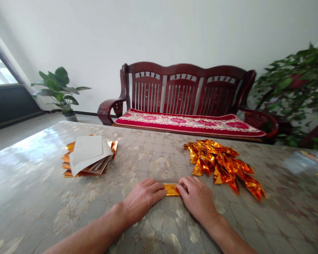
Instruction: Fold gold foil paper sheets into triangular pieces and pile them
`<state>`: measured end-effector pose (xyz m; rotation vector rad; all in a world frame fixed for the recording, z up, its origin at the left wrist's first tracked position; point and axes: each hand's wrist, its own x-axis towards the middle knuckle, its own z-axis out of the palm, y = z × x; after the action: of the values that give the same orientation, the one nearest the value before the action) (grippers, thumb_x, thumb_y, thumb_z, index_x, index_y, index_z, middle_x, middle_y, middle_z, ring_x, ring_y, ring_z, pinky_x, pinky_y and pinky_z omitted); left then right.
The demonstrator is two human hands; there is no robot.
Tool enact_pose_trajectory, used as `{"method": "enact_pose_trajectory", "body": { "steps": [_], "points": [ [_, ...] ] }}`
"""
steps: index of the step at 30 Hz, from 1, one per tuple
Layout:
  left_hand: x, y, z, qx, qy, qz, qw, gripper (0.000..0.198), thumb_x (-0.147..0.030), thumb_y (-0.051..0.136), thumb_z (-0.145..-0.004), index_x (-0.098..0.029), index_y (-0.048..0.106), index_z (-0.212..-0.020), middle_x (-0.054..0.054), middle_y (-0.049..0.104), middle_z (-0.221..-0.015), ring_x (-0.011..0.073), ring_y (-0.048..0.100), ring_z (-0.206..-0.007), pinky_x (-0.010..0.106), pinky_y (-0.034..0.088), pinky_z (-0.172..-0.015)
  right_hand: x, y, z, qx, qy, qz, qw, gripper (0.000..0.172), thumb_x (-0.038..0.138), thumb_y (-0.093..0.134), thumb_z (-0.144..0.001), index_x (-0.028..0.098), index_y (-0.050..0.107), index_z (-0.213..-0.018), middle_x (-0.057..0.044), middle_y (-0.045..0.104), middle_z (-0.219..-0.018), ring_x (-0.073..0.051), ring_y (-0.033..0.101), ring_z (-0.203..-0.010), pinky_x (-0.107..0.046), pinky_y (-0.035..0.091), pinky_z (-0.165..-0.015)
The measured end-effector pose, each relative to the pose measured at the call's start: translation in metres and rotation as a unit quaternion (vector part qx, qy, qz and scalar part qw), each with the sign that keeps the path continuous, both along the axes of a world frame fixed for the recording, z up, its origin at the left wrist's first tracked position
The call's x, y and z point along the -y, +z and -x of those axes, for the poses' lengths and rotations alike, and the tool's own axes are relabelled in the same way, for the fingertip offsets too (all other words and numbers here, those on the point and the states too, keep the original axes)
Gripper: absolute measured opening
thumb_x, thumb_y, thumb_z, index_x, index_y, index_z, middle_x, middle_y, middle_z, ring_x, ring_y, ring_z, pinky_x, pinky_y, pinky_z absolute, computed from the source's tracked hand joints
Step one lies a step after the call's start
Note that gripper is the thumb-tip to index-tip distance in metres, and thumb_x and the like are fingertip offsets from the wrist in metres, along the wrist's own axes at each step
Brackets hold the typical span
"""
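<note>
At the near middle of the table, as the head view shows, a narrow folded gold strip lies between the person's two hands. The left hand holds its left end, with the fingers close together and covering this end. The right hand grips the right end with the thumb and the bent forefinger. Whether the strip touches the tabletop, one cannot tell. To the left and farther back stands an uneven stack of sheets, white on top, with shiny gold edges showing at the sides. To the right, well apart from this stack, lies a loose pile of folded gold pieces, pointed and overlapping. Near the right edge is a clear plastic wrapping. Behind the table stands a dark red wooden bench with a flowered red seat cover.
</note>
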<state>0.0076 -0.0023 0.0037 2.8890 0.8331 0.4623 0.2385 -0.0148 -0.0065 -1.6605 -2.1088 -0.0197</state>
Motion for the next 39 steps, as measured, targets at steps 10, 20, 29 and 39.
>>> {"method": "enact_pose_trajectory", "body": {
  "steps": [10, 20, 29, 39],
  "points": [
    [0.0, 0.003, 0.001, -0.022, -0.032, -0.018, 0.999, 0.028, -0.026, 0.04, -0.102, -0.024, 0.056, -0.125, 0.004, 0.067, -0.11, 0.0184, 0.06, -0.097, 0.034, 0.047, -0.087, 0.0, -0.001, 0.0, 0.006, -0.003, -0.006, 1.0, 0.014, 0.026, 0.057, -0.092, 0.024, 0.061, -0.079, 0.001, 0.066, -0.079, -0.019, 0.057, -0.078, -0.03, 0.032, -0.068],
    [0.008, 0.008, 0.001, -0.008, -0.023, -0.039, 0.999, 0.025, -0.025, 0.041, -0.101, -0.023, 0.059, -0.119, 0.006, 0.066, -0.108, 0.0189, 0.061, -0.097, 0.032, 0.048, -0.087, -0.001, -0.003, 0.0, 0.016, -0.001, -0.015, 1.0, 0.012, 0.025, 0.058, -0.092, 0.024, 0.061, -0.08, 0.001, 0.066, -0.079, -0.02, 0.057, -0.078, -0.031, 0.032, -0.069],
    [0.019, 0.009, -0.003, -0.009, 0.002, -0.045, 0.999, 0.021, -0.03, 0.046, -0.1, -0.022, 0.059, -0.115, 0.005, 0.067, -0.108, 0.02, 0.062, -0.102, 0.033, 0.049, -0.089, 0.009, 0.003, 0.004, -0.043, 0.076, -0.082, 0.993, 0.013, 0.021, 0.052, -0.095, 0.022, 0.063, -0.087, -0.002, 0.064, -0.082, -0.019, 0.056, -0.081, -0.031, 0.037, -0.076],
    [0.023, 0.009, -0.005, -0.014, 0.016, -0.021, 1.0, 0.022, -0.03, 0.048, -0.099, -0.022, 0.058, -0.117, 0.006, 0.066, -0.115, 0.022, 0.06, -0.107, 0.037, 0.048, -0.093, 0.017, 0.002, 0.017, 0.027, 0.1, -0.02, 0.994, 0.013, 0.017, 0.057, -0.092, 0.022, 0.062, -0.082, -0.001, 0.061, -0.081, -0.018, 0.056, -0.078, -0.03, 0.037, -0.071]
  ]
}}
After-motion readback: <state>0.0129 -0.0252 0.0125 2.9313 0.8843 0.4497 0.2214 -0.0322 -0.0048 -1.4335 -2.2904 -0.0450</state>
